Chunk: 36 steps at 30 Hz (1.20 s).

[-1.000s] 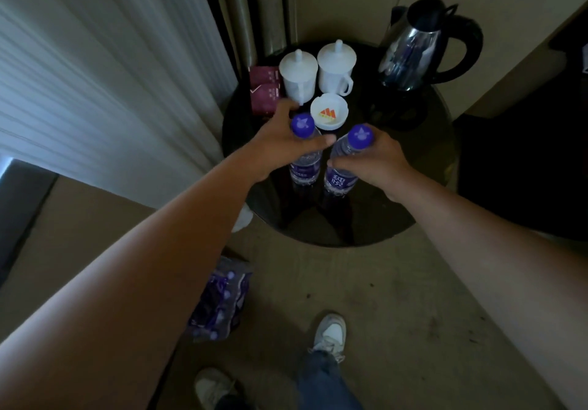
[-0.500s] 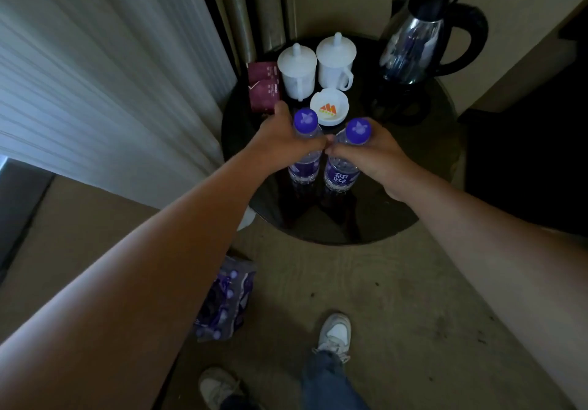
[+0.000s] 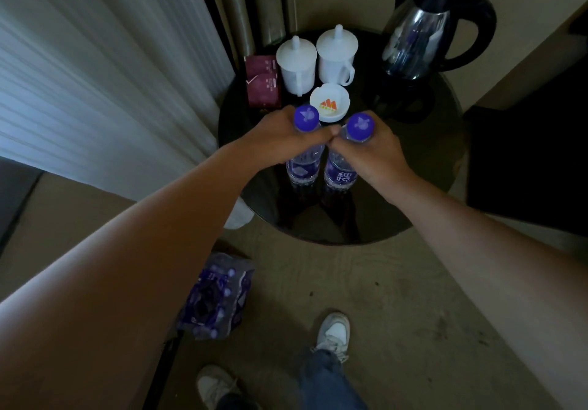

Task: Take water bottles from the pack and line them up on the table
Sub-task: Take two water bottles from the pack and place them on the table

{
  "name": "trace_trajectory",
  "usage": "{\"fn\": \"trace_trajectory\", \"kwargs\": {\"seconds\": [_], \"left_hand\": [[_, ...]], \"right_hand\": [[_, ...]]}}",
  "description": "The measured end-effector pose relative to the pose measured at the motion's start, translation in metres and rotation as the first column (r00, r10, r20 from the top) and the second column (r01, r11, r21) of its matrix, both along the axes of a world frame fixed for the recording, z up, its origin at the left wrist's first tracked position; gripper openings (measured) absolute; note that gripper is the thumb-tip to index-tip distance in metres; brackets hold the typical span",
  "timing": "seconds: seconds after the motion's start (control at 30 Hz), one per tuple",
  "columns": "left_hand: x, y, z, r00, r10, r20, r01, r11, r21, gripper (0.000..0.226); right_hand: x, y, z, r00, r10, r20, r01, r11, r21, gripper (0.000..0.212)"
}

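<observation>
Setting: dim corner beside a pale curtain [image 3: 95, 75]; round dark glass table [image 3: 423, 183] over a worn carpet floor.
Table, far edge: two lidded white mugs [image 3: 315, 59], a steel kettle [image 3: 420, 37] toward the far right edge, maroon sachets [image 3: 262, 81] at the far left edge, a white ashtray [image 3: 330, 103] just behind the bottles.
Left bottle [image 3: 304, 164]: upright near the table centre, purple cap, base on the glass or just above it; you cannot tell which from here.
Right bottle [image 3: 340, 174]: upright just beside the left one, bodies close, a thin gap at label height.
Left hand [image 3: 283, 142]: your fingers wrap the shoulder of the left bottle below the cap, closed round it.
Right hand [image 3: 375, 151]: your fingers curl round the neck and shoulder of the right bottle, thumb tip meeting the other hand between the caps.
Pack [image 3: 216, 298]: torn shrink-wrap on the floor by the table's near left edge, more purple caps showing inside.
Step in hand: seating the first pair side by side.
Handling advice: settle both bases flat before you loosen your grip; the glass looks slick, so let go straight upward rather than sideways.
Alignment: keep the pair parallel to the near edge, leaving room rightward for the row.
Risk: ashtray sits close behind; a backward nudge may strike it.
</observation>
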State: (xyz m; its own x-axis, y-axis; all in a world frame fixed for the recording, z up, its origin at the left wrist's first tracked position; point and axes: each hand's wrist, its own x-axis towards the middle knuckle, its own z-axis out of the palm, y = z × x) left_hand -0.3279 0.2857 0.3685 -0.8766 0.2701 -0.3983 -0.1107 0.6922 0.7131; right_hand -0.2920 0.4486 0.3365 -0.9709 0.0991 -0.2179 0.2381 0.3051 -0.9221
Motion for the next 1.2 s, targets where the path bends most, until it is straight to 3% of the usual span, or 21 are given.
{"fn": "trace_trajectory", "kwargs": {"seconds": [0.1, 0.2, 0.33, 0.5, 0.73, 0.87, 1.03, 1.13, 1.2], "left_hand": [[-0.006, -0.004, 0.000, 0.980, -0.070, 0.187, 0.060, 0.996, 0.063, 0.036], [-0.017, -0.017, 0.001, 0.959, -0.130, 0.250, 0.085, 0.979, 0.183, 0.036], [-0.014, -0.021, 0.004, 0.965, -0.177, 0.195, 0.139, 0.971, 0.194, 0.032], [0.004, -0.014, -0.003, 0.998, -0.014, 0.059, -0.007, 0.942, 0.334, 0.028], [0.010, -0.013, 0.015, 0.986, 0.071, -0.154, -0.028, 0.964, 0.266, 0.020], [-0.002, -0.014, 0.056, 0.982, 0.062, -0.179, -0.018, 0.971, 0.237, 0.015], [-0.041, -0.014, 0.129, 0.974, 0.128, -0.185, -0.081, 0.967, 0.242, 0.026], [-0.073, -0.014, 0.174, 0.958, 0.178, -0.225, -0.118, 0.959, 0.258, 0.031], [-0.096, -0.015, 0.195, 0.949, 0.213, -0.231, -0.139, 0.944, 0.299, 0.028]], "right_hand": [[0.000, 0.000, -0.006, 0.999, 0.025, -0.044, -0.024, 0.999, 0.032, 0.025], [-0.001, 0.000, -0.010, 0.996, -0.002, -0.090, 0.008, 0.998, 0.064, 0.020], [0.001, -0.002, -0.010, 0.990, 0.007, -0.142, -0.002, 0.999, 0.036, 0.017], [0.001, 0.001, -0.006, 0.992, -0.021, -0.122, 0.023, 1.000, 0.015, 0.016], [0.011, 0.002, 0.011, 0.972, 0.019, -0.234, -0.003, 0.998, 0.069, 0.016], [-0.009, 0.007, 0.052, 0.964, 0.023, -0.266, 0.003, 0.995, 0.098, 0.025], [-0.054, 0.004, 0.132, 0.959, 0.058, -0.276, -0.045, 0.998, 0.052, 0.029], [-0.087, 0.000, 0.177, 0.951, 0.028, -0.307, -0.016, 0.999, 0.042, 0.039], [-0.113, -0.003, 0.199, 0.945, -0.026, -0.327, 0.030, 1.000, 0.006, 0.035]]}}
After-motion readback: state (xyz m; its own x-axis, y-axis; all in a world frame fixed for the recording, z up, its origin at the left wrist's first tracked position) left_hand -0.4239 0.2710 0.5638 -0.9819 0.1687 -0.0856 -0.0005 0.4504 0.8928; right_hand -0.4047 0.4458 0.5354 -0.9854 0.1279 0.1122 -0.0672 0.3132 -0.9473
